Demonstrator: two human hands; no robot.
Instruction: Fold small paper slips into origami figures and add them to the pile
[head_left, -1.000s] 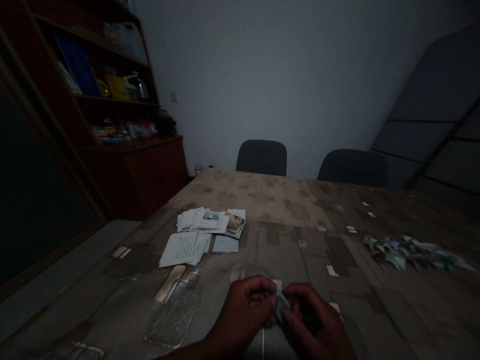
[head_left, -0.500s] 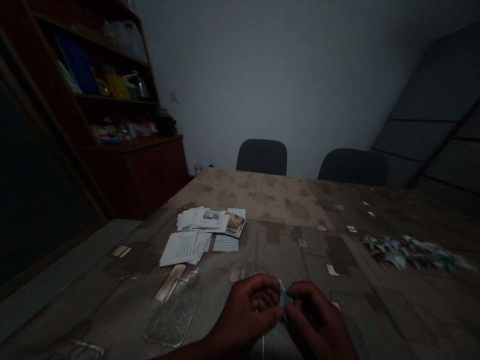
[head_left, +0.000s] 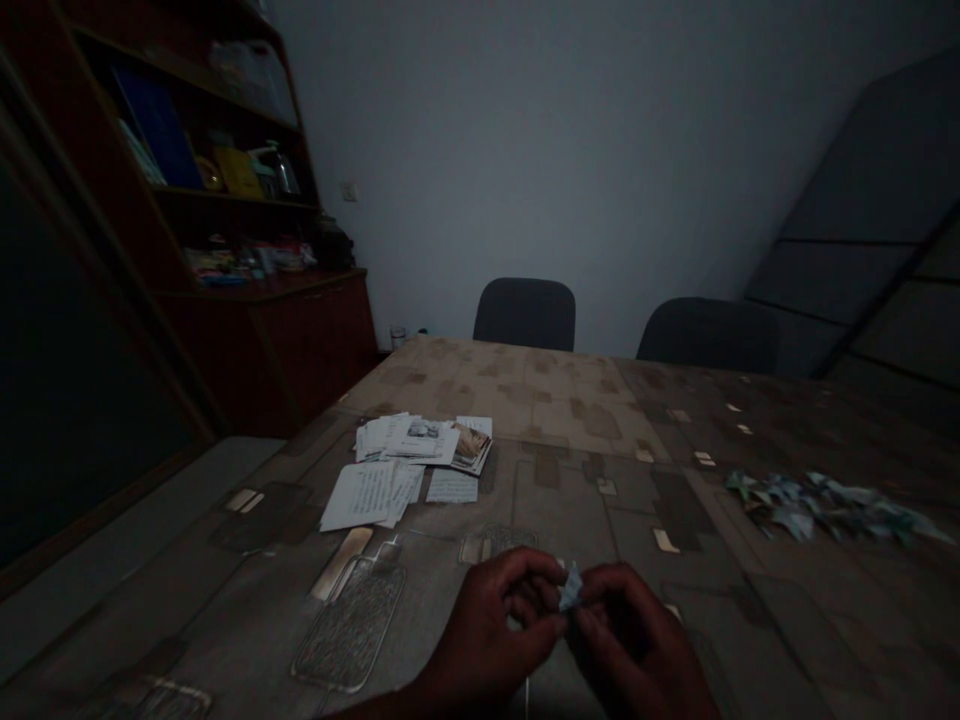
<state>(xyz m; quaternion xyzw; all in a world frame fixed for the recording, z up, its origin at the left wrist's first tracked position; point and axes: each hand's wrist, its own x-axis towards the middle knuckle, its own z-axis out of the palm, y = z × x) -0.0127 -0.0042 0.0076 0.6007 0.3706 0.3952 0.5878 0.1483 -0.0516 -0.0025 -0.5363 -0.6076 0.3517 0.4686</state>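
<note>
Between my hands, low in the view, is a small piece of folded pale paper [head_left: 571, 587]. My left hand [head_left: 504, 625] is curled, with thumb and fingertips pinching the paper's left side. From the right, my right hand [head_left: 637, 635] pinches it too, its fingers bent close around the edge. The paper's lower part is hidden by the fingertips. A heap of folded paper pieces [head_left: 817, 508], pale and greenish, lies on the table off to the right.
Printed paper sheets [head_left: 364, 495] and a pile of cards [head_left: 420, 438] lie left of centre on the patterned tablecloth [head_left: 517, 385]. Two dark chairs [head_left: 524, 312] stand at the far edge. A wooden cabinet [head_left: 307, 345] with filled shelves is at the left.
The folded paper has shifted and turned slightly between my fingertips, showing a more pointed top. Both hands stay nearly in place.
</note>
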